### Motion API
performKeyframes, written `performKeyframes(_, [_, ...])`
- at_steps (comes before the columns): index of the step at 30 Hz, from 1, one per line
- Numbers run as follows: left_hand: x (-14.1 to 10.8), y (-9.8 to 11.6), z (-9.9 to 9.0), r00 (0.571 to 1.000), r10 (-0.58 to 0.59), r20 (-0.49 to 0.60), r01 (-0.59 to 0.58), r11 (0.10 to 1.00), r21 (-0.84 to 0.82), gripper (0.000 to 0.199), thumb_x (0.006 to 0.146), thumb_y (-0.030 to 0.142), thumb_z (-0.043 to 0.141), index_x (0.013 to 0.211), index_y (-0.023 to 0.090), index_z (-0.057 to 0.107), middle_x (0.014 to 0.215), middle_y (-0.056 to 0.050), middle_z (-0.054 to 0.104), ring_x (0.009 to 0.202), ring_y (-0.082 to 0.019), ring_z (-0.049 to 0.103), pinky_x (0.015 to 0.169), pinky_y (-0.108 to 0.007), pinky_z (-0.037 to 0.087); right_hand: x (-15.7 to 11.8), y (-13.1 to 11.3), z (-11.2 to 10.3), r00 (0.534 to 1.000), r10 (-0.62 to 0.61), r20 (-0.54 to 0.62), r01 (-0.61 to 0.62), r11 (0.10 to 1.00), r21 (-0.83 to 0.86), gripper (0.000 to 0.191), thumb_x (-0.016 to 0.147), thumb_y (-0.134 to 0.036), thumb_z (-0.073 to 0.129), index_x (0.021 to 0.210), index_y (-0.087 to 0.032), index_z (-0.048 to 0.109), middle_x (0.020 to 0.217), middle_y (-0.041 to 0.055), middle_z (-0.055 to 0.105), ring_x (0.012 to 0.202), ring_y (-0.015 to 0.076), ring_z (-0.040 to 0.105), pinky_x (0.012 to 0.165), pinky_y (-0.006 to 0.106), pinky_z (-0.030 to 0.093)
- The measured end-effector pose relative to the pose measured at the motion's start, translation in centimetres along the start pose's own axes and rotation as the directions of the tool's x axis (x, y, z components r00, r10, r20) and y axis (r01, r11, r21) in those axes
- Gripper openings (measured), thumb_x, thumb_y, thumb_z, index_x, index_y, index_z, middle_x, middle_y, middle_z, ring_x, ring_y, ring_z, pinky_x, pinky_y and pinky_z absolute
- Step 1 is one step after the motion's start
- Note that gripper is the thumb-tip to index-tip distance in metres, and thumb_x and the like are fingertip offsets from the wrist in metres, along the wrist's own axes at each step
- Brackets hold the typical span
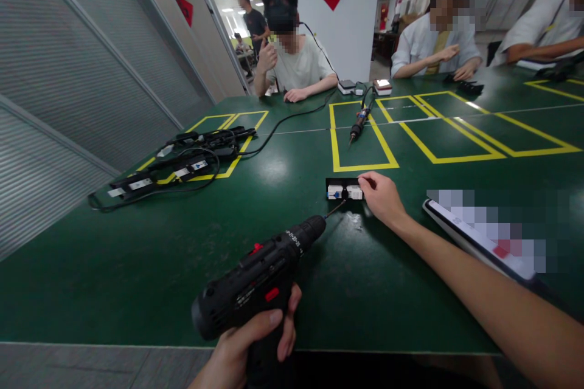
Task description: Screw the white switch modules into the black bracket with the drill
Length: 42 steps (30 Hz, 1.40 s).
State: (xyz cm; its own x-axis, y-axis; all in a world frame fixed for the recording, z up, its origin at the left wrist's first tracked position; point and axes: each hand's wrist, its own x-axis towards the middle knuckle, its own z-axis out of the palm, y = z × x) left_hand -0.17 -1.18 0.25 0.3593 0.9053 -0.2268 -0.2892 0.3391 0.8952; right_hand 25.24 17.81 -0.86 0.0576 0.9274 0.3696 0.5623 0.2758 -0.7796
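My left hand [255, 334] is wrapped round the grip of a black cordless drill [260, 279] with red buttons. The drill's thin bit points forward and right, its tip at the lower edge of a small black piece [342, 182] with white blocks and a blue part on its front. Whether the tip touches it, I cannot tell. At the right end of that black piece, the fingers of my right hand [382, 196] pinch its edge and hold it on the green table [159, 273].
Black devices with cables [196, 161] lie at the left. A second, slimmer tool [359, 124] rests inside a yellow taped frame [334, 146]. On the right is a tablet-like device [479, 237]. People sit across the table, one with a hand raised [267, 56].
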Motion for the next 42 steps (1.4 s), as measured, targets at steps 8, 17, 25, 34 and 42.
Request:
performKeyframes(8, [0.15,0.14,0.16,1.000,0.024,0.012,-0.024,1.000,0.003,0.022,0.081,0.029,0.047,0.089,0.010,0.053,0.049,-0.004,0.055,0.045,-0.014,0.045,0.050,-0.028,0.031,0.12,0.33,0.13,1.000,-0.023,-0.009,0.023,1.000,-0.016,0.024,0.084,-0.027,0.045,0.087,-0.015,0.065,0.085,0.0071,0.068,0.076,0.0186,0.060,0.071,0.030,0.043])
performKeyframes(17, [0.00,-0.04,-0.10,1.000,0.007,-0.006,-0.007,1.000,0.011,0.023,0.081,0.031,0.047,0.089,0.011,0.053,0.048,-0.005,0.055,0.046,-0.015,0.047,0.051,-0.029,0.034,0.03,0.04,0.00,1.000,0.002,0.000,-0.002,1.000,-0.003,0.024,0.083,-0.027,0.045,0.086,-0.016,0.065,0.084,0.0071,0.068,0.074,0.0189,0.060,0.070,0.030,0.044])
performKeyframes(25, [0.04,-0.15,-0.15,1.000,0.006,-0.001,-0.006,1.000,0.005,0.024,0.081,0.032,0.048,0.089,0.011,0.054,0.048,-0.004,0.055,0.045,-0.015,0.046,0.050,-0.028,0.033,0.06,0.15,0.01,1.000,-0.006,0.006,0.006,1.000,-0.003,0.024,0.084,-0.027,0.044,0.088,-0.016,0.065,0.085,0.0071,0.068,0.076,0.0193,0.060,0.070,0.031,0.044])
performKeyframes(34, [0.03,-0.05,-0.10,1.000,0.001,-0.031,0.000,0.999,0.032,0.026,0.080,0.034,0.049,0.088,0.010,0.054,0.047,-0.005,0.055,0.044,-0.015,0.046,0.050,-0.028,0.033,0.13,0.44,0.12,1.000,-0.006,0.004,0.006,1.000,0.001,0.024,0.084,-0.027,0.044,0.088,-0.016,0.065,0.085,0.0073,0.067,0.076,0.0193,0.060,0.071,0.031,0.044])
performKeyframes(42, [0.05,0.04,0.10,1.000,-0.002,-0.018,0.003,1.000,0.009,0.024,0.080,0.032,0.049,0.088,0.010,0.054,0.048,-0.004,0.055,0.045,-0.014,0.046,0.050,-0.028,0.032,0.12,0.47,0.19,1.000,-0.003,-0.001,0.003,1.000,0.007,0.023,0.084,-0.028,0.045,0.087,-0.017,0.065,0.085,0.0068,0.068,0.076,0.0194,0.060,0.070,0.031,0.044])
